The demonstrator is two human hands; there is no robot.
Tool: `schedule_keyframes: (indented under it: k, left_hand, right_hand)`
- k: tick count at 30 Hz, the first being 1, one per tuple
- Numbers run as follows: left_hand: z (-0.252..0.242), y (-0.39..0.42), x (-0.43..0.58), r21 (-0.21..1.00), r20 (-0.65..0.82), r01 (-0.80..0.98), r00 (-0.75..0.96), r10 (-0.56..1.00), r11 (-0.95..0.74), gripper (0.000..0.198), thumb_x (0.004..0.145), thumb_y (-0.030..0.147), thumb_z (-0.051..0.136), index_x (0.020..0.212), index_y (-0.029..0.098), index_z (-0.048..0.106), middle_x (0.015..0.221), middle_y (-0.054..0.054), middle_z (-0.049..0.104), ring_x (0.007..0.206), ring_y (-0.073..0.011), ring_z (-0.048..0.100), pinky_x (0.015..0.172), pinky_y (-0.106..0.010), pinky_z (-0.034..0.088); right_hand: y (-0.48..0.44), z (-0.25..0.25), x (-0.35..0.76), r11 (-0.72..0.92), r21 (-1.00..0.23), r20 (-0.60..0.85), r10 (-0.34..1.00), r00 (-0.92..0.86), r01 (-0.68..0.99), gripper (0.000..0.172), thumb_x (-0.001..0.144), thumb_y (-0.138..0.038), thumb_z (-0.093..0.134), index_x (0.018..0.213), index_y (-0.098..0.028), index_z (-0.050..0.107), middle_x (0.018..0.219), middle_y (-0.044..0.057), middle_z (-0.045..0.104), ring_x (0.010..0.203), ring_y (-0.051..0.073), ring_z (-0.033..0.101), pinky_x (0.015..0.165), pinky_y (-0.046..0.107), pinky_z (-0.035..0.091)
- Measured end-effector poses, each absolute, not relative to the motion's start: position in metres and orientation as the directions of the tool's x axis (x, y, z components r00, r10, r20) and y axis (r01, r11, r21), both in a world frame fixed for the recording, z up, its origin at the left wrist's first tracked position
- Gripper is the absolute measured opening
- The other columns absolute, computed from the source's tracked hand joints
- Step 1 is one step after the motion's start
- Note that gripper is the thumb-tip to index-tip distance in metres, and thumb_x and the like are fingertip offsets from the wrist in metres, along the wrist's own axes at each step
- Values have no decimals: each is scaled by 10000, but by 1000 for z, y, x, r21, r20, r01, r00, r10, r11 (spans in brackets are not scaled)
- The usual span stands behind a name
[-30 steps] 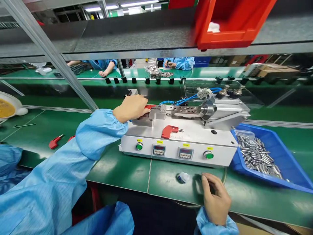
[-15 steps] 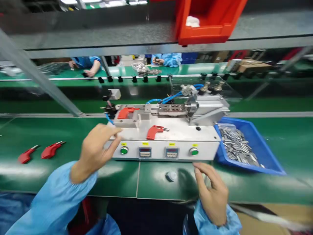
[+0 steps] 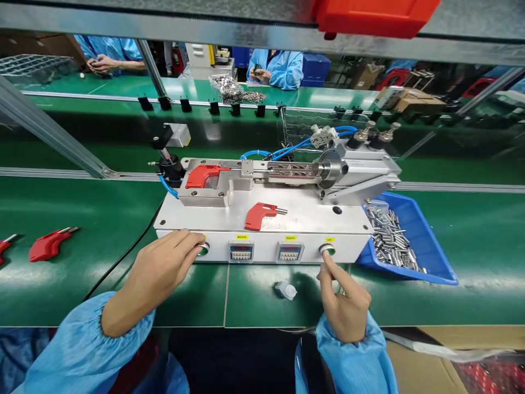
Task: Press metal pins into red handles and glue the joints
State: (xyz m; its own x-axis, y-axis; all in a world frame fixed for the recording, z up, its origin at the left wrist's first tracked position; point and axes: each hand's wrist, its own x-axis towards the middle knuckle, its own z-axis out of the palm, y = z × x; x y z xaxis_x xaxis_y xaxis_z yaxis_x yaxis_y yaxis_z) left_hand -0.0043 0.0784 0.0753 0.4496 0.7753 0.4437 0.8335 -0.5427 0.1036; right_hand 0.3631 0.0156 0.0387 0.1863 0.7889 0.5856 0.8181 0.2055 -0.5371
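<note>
Lightly arched, the left hand (image 3: pixel 159 268) touches the left button (image 3: pixel 203 250); the right hand (image 3: pixel 348 306) points its index finger (image 3: pixel 335 268) onto the right button (image 3: pixel 330 250). Both grips half-open, empty.

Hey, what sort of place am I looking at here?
Probably a factory assembly line: there's a push-button machine, a blue bin of loose metal parts, and people in blue sleeves opposite.
</note>
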Motion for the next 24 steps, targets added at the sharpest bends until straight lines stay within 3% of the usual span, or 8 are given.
schedule_keyframes:
  k: [5,8,10,12,17,21,24]
  left_hand:
    - [74,65,10,187,470,867,335,817,-463,214,1144,273,415,1130,224,623,903,-30,755,778,-213,740,681,-316,518]
    - [88,62,15,207,508,825,369,778,-526,172,1141,271,454,1126,222,618,884,-18,733,744,-194,718,684,-308,524]
    - [102,67,22,218,550,768,413,726,-602,141,1135,266,484,1123,222,618,941,-34,733,818,-202,726,761,-313,557]
    - [116,77,36,214,560,725,458,691,-654,134,1125,269,502,1170,218,617,1060,-72,732,942,-231,734,828,-336,585]
    - [141,119,88,117,374,769,553,745,-629,266,1082,255,579,1338,188,580,1416,-165,634,1148,-297,700,874,-399,616]
    - [152,140,119,23,176,807,577,797,-590,205,1091,265,583,1248,149,644,1237,-166,688,1122,-326,700,862,-414,619]
    - [158,139,122,-18,111,834,550,828,-552,194,1111,218,521,1186,134,679,1184,-168,691,1099,-316,720,816,-386,620]
  right_hand:
    - [4,30,362,124,-732,387,885,259,670,425,1062,-398,653,1418,-193,760,821,48,780,653,196,702,687,321,631]
    - [-3,13,359,146,-744,383,893,237,652,351,1069,-460,625,1178,-205,840,778,54,759,611,195,675,641,321,606]
    - [-3,1,357,165,-727,375,909,184,666,376,1078,-490,592,1016,-214,839,753,59,746,583,194,653,622,325,594]
    - [-3,-8,356,174,-696,373,916,144,696,411,1087,-511,563,978,-213,825,737,58,734,566,190,626,627,328,584]
    - [0,-12,356,199,-656,404,908,115,728,456,1101,-531,532,963,-199,812,724,52,722,546,174,594,618,314,549]
    - [2,-8,356,195,-653,405,906,120,732,504,1100,-574,510,952,-200,815,740,63,741,532,172,584,590,313,535]
    - [2,-8,358,203,-649,404,908,107,733,554,1081,-638,511,934,-202,819,767,73,768,535,182,606,574,319,532]
